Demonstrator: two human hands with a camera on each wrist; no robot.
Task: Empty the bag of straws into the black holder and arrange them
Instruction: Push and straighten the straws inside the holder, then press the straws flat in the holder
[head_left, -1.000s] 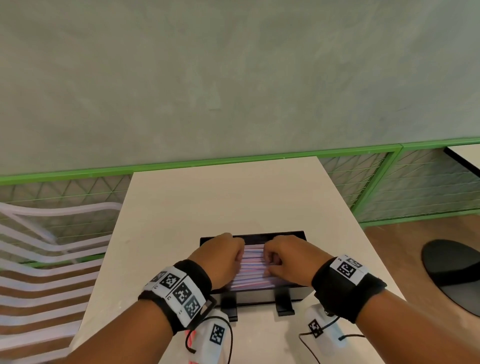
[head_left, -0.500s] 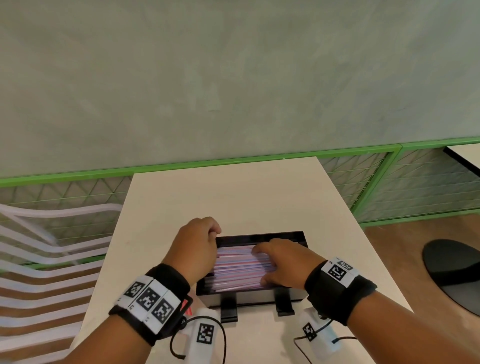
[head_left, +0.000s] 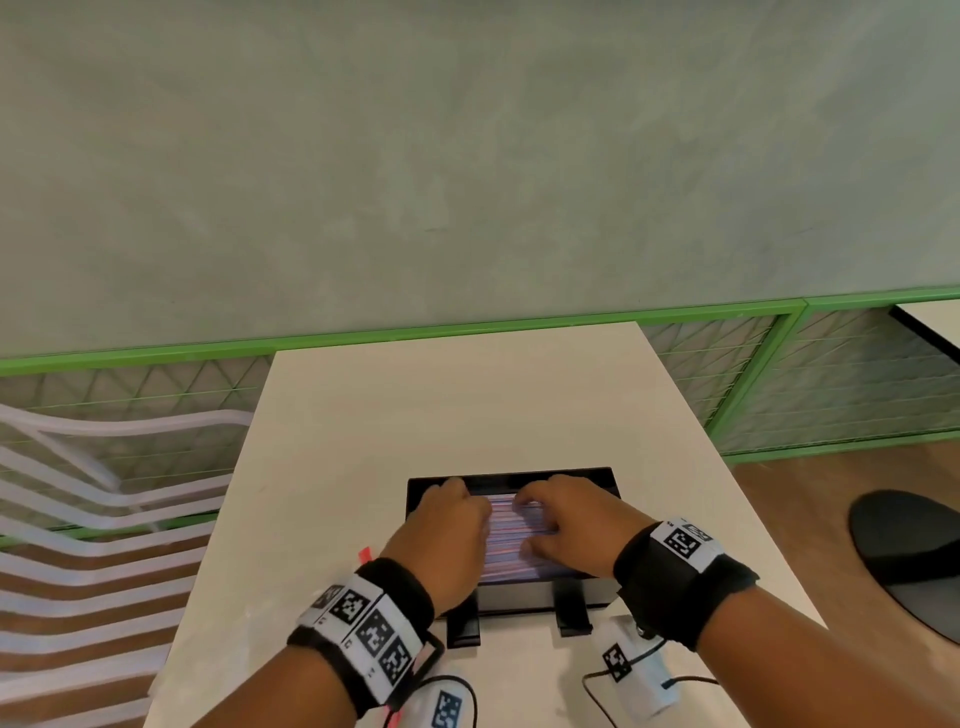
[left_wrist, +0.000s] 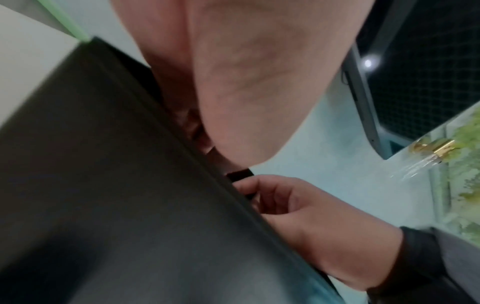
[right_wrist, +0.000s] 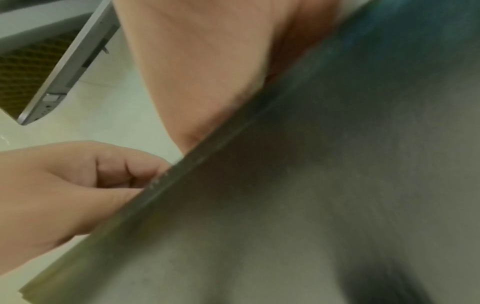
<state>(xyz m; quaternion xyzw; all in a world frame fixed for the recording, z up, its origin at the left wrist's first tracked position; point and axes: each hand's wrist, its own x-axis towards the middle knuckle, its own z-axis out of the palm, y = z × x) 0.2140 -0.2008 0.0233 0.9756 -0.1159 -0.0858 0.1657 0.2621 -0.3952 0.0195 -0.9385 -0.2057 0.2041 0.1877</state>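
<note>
Black holder (head_left: 540, 597) near table's front edge, pink-and-white striped straws (head_left: 506, 540) lying flat inside, side by side

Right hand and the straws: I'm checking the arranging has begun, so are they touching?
Touching. In the head view the right hand lies on the straws inside the black holder.

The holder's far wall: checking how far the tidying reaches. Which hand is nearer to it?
Left. The left hand has fingertips at the black holder's far wall; the right hand rests on the straws, short of it.
</note>
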